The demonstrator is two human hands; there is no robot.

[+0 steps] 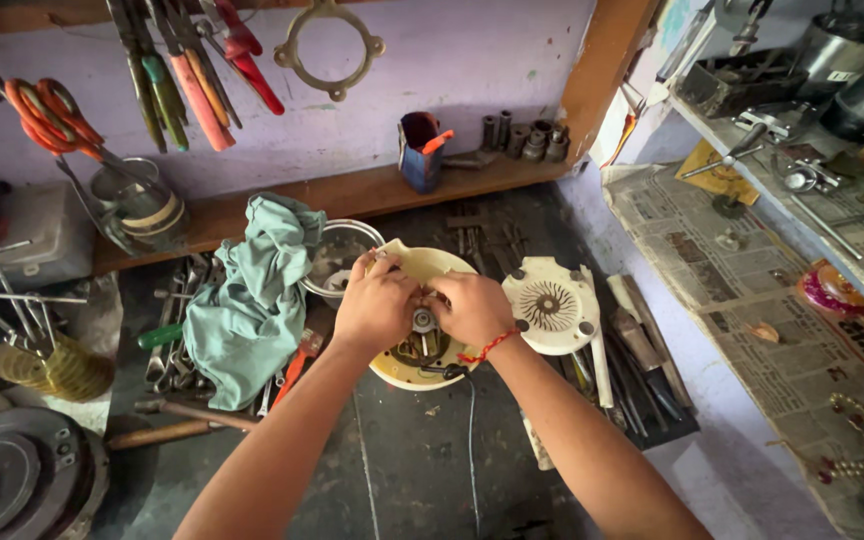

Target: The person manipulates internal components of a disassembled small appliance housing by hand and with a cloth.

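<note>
Both hands' fingers [404, 296] on cream motor housing [422, 355], workbench [402, 460].

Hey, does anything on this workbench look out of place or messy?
A crumpled teal cloth lies dumped over the pile of wrenches, hiding some. The cream round housing under both hands is open, its vented cover lying apart to the right. Nothing looks spilled.

My hands meet over the motor housing [422, 350] at the middle of the counter [402, 470]. A cloth [252, 300] lies to its left, a vented round cover [550, 305] to its right, a bowl [337, 260] behind. The shelf [352, 195] behind carries a can [419, 152] and sockets [527, 140].
</note>
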